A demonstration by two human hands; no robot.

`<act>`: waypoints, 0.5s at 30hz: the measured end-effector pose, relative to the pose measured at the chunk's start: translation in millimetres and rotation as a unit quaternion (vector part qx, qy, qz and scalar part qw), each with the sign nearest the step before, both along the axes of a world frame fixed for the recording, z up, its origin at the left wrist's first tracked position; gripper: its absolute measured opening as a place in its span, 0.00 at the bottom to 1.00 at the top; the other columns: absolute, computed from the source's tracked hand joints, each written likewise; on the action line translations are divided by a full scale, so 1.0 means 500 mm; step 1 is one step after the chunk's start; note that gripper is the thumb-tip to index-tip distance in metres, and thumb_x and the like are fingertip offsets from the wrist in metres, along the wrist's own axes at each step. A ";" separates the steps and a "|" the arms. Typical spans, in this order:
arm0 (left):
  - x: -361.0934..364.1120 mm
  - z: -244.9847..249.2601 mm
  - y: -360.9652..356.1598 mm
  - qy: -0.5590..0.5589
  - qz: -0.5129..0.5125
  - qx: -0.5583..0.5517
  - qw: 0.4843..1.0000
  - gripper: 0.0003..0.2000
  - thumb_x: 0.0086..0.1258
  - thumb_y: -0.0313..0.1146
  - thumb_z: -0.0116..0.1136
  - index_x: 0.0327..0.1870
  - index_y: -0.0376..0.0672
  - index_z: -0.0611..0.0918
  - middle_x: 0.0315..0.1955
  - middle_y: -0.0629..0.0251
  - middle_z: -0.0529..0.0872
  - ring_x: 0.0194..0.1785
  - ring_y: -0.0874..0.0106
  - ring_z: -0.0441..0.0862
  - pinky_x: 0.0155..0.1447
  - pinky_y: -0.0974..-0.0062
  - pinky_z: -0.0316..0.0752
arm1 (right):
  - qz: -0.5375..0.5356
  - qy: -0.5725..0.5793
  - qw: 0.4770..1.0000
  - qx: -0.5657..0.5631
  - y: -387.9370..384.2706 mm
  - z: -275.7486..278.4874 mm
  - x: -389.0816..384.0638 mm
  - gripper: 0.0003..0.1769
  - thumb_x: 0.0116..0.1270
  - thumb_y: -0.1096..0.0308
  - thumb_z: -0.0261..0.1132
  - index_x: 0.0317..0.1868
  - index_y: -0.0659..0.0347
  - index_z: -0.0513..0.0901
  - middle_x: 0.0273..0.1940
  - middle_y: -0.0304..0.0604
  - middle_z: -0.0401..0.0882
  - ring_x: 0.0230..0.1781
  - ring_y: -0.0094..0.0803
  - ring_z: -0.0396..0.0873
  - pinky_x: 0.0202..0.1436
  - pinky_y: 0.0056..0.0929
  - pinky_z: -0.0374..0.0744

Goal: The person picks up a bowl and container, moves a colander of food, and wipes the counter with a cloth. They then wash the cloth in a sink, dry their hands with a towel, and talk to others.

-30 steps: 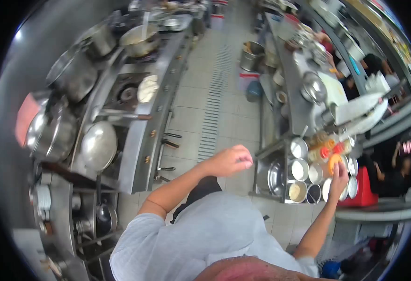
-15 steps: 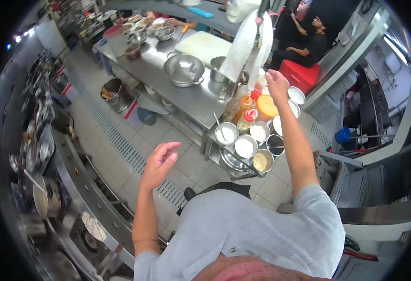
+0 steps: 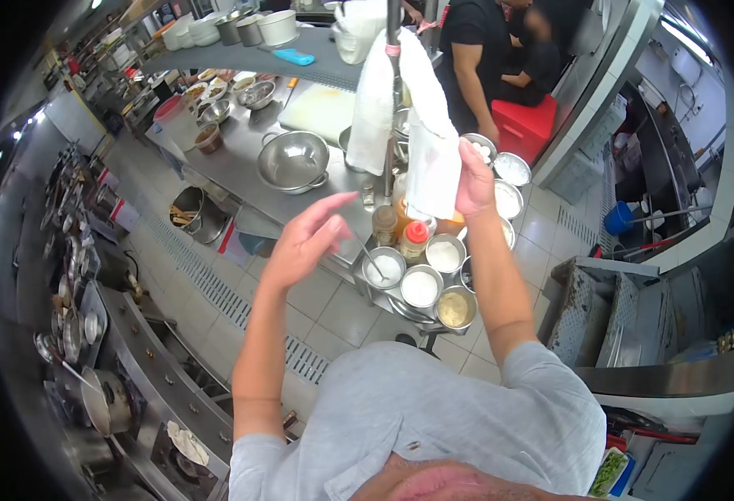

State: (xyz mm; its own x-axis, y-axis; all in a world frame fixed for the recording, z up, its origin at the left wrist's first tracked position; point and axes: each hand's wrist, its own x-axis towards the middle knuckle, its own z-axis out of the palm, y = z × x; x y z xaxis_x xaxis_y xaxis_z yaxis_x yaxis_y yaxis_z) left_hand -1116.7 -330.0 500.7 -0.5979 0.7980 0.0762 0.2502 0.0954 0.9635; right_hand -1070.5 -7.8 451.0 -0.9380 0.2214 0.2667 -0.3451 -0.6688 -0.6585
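Observation:
A white towel (image 3: 432, 163) hangs from an upright metal pole, with another fold of white cloth on the pole's left. My right hand (image 3: 475, 184) is closed on the right edge of the towel; some of its fingers are hidden behind the cloth. My left hand (image 3: 304, 246) is held in the air with fingers stretched out and nothing in it. Just beyond it are a metal bowl with handles (image 3: 293, 160) and a container of white powder with a spoon (image 3: 383, 267). A red-capped squeeze bottle (image 3: 414, 240) stands below the towel.
More containers of powder, such as a yellowish one (image 3: 455, 309), crowd the counter corner. A cutting board (image 3: 321, 115) lies behind the bowl. A person in black (image 3: 477, 63) stands beyond the counter, near a red box (image 3: 524, 127). Stoves and pots (image 3: 108, 401) line the left.
My right hand has come back to the towel and grips its edge. My left hand has risen towards the counter. A person in black now stands close behind the towel. The view has shifted.

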 end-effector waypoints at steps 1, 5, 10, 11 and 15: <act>-0.004 0.007 0.051 -0.077 -0.053 0.052 0.994 0.29 0.82 0.54 0.46 0.74 0.42 0.70 0.41 0.66 0.84 0.40 0.78 0.81 0.44 0.80 0.76 | 0.070 0.018 0.990 -0.121 -0.026 0.023 0.006 0.22 0.78 0.57 0.57 0.63 0.64 0.79 0.59 0.49 0.83 0.54 0.39 0.85 0.57 0.38 0.84; -0.074 -0.014 0.222 -0.305 -0.231 0.158 0.910 0.35 0.81 0.63 0.37 0.76 0.45 0.69 0.33 0.67 0.85 0.34 0.78 0.82 0.38 0.79 0.76 | 0.118 0.002 0.979 -0.164 -0.124 0.055 -0.006 0.23 0.79 0.52 0.53 0.61 0.63 0.74 0.47 0.51 0.84 0.36 0.38 0.85 0.36 0.38 0.85; -0.092 -0.012 0.257 -0.273 -0.172 0.106 0.940 0.42 0.78 0.70 0.27 0.75 0.43 0.69 0.32 0.65 0.86 0.33 0.76 0.84 0.38 0.78 0.77 | -0.016 -0.095 0.984 0.150 -0.120 0.080 0.009 0.19 0.79 0.56 0.56 0.51 0.66 0.79 0.37 0.47 0.85 0.22 0.33 0.83 0.23 0.26 0.81; -0.093 -0.008 0.249 -0.267 -0.172 0.107 0.942 0.41 0.78 0.69 0.29 0.74 0.43 0.70 0.31 0.66 0.86 0.32 0.75 0.83 0.40 0.78 0.78 | -0.018 -0.099 0.975 0.197 -0.114 0.077 0.011 0.20 0.79 0.56 0.56 0.50 0.67 0.80 0.37 0.47 0.85 0.25 0.33 0.84 0.25 0.26 0.82; -0.090 0.031 0.201 -0.119 -0.062 0.082 0.988 0.39 0.79 0.68 0.32 0.74 0.42 0.69 0.45 0.61 0.87 0.41 0.72 0.85 0.45 0.75 0.79 | -0.169 -0.024 0.887 0.429 -0.095 0.083 0.035 0.25 0.79 0.51 0.56 0.56 0.69 0.81 0.49 0.54 0.84 0.53 0.42 0.82 0.59 0.42 0.77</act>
